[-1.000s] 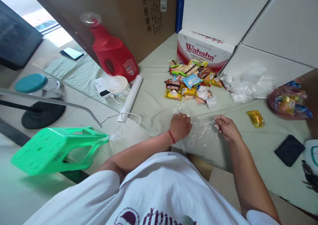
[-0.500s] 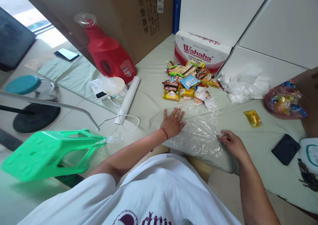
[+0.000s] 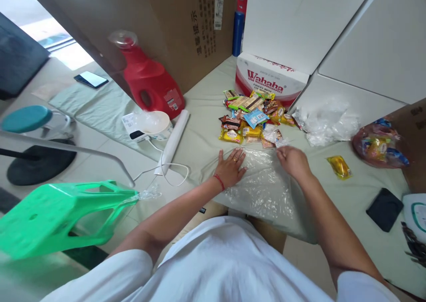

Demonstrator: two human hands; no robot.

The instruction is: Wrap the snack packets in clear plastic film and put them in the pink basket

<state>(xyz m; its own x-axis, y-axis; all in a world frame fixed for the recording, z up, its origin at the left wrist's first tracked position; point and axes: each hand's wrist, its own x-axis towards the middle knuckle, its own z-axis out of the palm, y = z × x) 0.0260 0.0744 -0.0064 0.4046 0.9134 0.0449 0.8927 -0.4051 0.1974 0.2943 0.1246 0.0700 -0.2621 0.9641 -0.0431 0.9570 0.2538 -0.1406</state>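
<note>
A clear plastic bag [image 3: 266, 186] lies spread on the cloth-covered surface in front of me. My left hand [image 3: 230, 168] rests flat on its left side, fingers apart. At the bag's upper right corner, my right hand [image 3: 293, 160] is closed, with the fingertips pinching the plastic edge. Just beyond both hands sits a heap of small wrapped snacks [image 3: 254, 117] in yellow, brown, blue and green packets. One yellow packet [image 3: 339, 167] lies apart, to the right of my right hand.
A Wahaba-printed box [image 3: 271, 77] stands behind the snacks. Crumpled plastic bags [image 3: 328, 122] and a bowl of snacks [image 3: 379, 149] are at right, near a dark pouch [image 3: 384, 209]. To the left are a red jug [image 3: 151, 80], white roll [image 3: 173, 140], cup [image 3: 158, 124] and green stool [image 3: 73, 213].
My right hand has moved up and left from the bag's right side to its upper right corner, and its fingers have closed on the plastic. My left hand stays flat on the bag.
</note>
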